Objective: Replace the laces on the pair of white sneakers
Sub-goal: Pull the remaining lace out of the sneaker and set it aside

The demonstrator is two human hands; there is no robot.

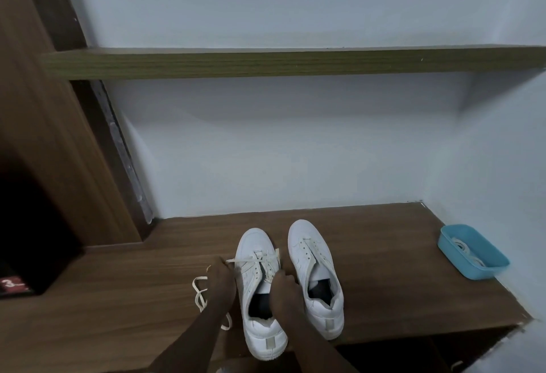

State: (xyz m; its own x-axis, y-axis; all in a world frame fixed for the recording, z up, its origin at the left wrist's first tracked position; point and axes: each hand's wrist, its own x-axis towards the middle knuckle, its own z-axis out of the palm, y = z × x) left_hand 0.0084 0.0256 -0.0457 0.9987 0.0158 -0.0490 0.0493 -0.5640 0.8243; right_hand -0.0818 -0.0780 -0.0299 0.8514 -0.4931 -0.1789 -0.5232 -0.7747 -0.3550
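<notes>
Two white sneakers stand side by side on the wooden bench point(384, 254), toes toward the wall, and both hands are on the left sneaker point(251, 242). The left hand point(221, 276) sits just beside that shoe's outer side, fingers curled, pinching a cream lace point(242, 259) that runs taut from the hand across to the upper eyelets. The rest of the lace trails loose on the wood behind and under the left wrist. The right hand point(282, 284) rests on top of the same shoe, fingers bent round the far edge of the lacing flap near the tongue. The right sneaker point(307, 236) stands just beside that hand, untouched, its eyelets bare. Well off to the right, against the side wall, a blue tray point(490, 272) holds more pale laces point(464, 247).
</notes>
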